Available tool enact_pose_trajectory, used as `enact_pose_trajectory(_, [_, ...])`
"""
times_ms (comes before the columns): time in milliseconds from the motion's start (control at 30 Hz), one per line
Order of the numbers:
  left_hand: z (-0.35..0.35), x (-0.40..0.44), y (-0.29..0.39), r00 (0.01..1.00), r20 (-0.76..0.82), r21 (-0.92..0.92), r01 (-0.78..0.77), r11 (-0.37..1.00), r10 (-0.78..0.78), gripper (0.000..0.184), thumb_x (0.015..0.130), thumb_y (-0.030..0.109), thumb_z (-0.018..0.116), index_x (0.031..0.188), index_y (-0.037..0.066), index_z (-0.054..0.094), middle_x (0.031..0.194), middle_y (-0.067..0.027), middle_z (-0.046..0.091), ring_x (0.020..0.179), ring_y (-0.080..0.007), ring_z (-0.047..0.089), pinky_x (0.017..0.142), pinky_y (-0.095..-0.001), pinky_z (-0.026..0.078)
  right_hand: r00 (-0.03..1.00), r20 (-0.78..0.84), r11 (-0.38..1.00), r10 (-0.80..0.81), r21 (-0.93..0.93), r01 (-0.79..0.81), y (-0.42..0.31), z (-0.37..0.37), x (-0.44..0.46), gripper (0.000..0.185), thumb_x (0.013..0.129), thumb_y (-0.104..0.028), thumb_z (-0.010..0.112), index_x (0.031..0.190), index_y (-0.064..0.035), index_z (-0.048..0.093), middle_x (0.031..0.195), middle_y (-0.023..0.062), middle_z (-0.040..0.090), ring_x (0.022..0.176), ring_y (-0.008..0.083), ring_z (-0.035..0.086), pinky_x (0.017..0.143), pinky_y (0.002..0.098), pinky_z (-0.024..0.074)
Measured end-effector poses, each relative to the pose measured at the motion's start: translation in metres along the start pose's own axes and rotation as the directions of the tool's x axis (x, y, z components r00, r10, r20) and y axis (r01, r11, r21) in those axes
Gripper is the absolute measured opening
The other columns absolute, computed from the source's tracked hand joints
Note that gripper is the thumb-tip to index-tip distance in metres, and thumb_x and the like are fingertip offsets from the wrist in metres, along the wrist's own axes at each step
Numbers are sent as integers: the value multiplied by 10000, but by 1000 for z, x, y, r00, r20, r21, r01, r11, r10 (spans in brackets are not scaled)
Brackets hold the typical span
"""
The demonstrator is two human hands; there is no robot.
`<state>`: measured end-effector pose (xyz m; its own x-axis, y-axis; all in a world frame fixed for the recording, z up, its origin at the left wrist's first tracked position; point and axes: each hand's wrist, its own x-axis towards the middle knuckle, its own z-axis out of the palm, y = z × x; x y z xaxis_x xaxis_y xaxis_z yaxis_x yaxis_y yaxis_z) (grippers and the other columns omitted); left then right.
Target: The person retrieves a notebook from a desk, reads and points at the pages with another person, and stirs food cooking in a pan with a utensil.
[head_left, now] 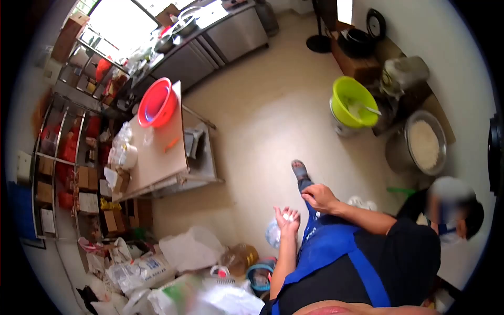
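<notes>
My left hand (pixel 287 220) is turned palm up in front of the blue apron (pixel 328 257), thumb out and fingers curled round a small white piece (pixel 287 216). What that piece is cannot be made out. My right hand (pixel 319 198) hovers over my forward leg, its fingers bent and drawn together; whatever is inside them, if anything, is hidden. Just beyond my left wrist, lower down, a pale, whitish round thing (pixel 272 234) shows partly. A shoe (pixel 298 169) of mine stands on the floor ahead.
A co-worker (pixel 415 202) is close on the right, near a large metal pot (pixel 395 152) of whitish contents. A lime-green basin (pixel 344 94) stands beyond. On the left are a table (pixel 160 170) with a red basin (pixel 167 113), shelves (pixel 55 157), and bags (pixel 142 270).
</notes>
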<state>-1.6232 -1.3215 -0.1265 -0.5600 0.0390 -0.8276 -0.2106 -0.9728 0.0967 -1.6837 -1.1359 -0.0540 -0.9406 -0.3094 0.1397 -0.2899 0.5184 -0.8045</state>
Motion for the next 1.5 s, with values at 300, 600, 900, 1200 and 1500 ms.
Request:
enact_pose_trajectory(300, [86, 182, 230, 849, -397, 152, -315, 937, 349, 173, 992, 288, 597, 954, 120, 584, 622, 17, 570, 435, -99, 491, 402, -255, 418, 929, -198, 949, 313, 40, -312, 48, -107, 346, 236, 939, -220, 603, 923, -20, 728, 811, 146, 722, 754, 303, 698, 702, 391, 536])
enact_pose_trajectory(600, [336, 324, 327, 927, 78, -154, -353, 923, 367, 495, 1037, 533, 453, 963, 115, 707, 429, 43, 318, 304, -97, 234, 267, -272, 201, 950, -134, 926, 281, 298, -232, 84, -78, 661, 214, 981, -156, 587, 976, 15, 716, 784, 68, 730, 690, 120, 663, 653, 279, 540])
enact_pose_trajectory(900, [561, 498, 518, 906, 289, -52, -309, 950, 311, 310, 1089, 323, 437, 1282, 116, 563, 734, 6, 489, 467, -63, 324, 398, -218, 332, 988, -94, 989, 122, 98, -112, 50, -136, 979, 171, 947, -108, 588, 989, 12, 702, 776, 50, 716, 710, 107, 654, 655, 279, 530])
enact_pose_trajectory(1200, [769, 612, 642, 848, 94, 399, -512, 761, 522, 221, 1030, 203, 590, 1206, 70, 598, 762, -4, 553, 488, -72, 451, 399, -228, 371, 940, -245, 944, 236, 287, -162, 87, -325, 1304, 243, 1044, -201, 533, 1131, -27, 677, 916, 47, 718, 734, 90, 621, 710, 260, 517])
enact_pose_trajectory(1500, [832, 681, 666, 660, -385, 275, -585, 763, 645, 233, 1005, 277, 578, 1052, 50, 604, 666, 18, 417, 455, -92, 366, 367, -256, 290, 647, 92, 287, 757, 843, -456, 201, -396, 1588, 659, 966, -575, 578, 1217, 23, 462, 1156, 280, 602, 796, 237, 671, 621, 295, 596])
